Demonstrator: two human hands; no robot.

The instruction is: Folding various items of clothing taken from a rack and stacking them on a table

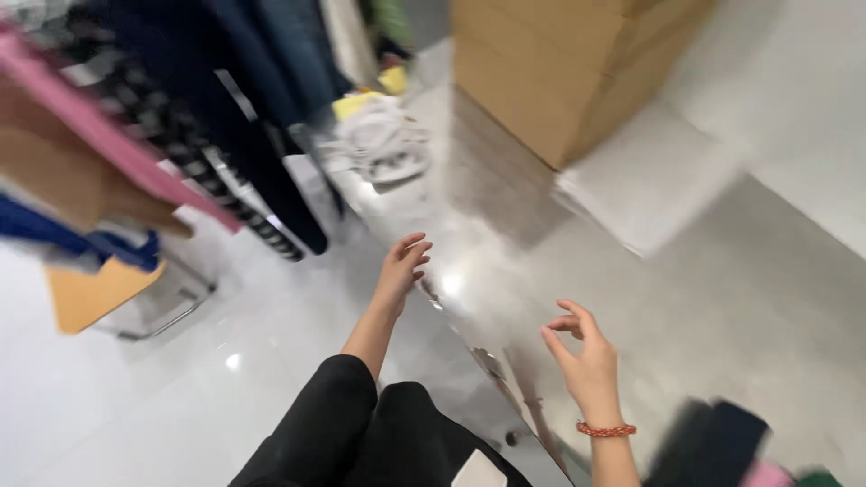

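Above the shiny metal table (pixel 505 271), the left hand (pixel 401 266) and the right hand (pixel 586 356) hover apart, both empty with loosely curled fingers, near hanging clothes (pixel 180 117) kept off the floor.

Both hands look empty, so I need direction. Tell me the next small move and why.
Probably carry the left hand further forward toward the crumpled white garment on the shiny tabletop. Both hands are open and hold nothing. The left one is nearer that pile, while the right hand hangs over bare surface. The blur leaves this uncertain.
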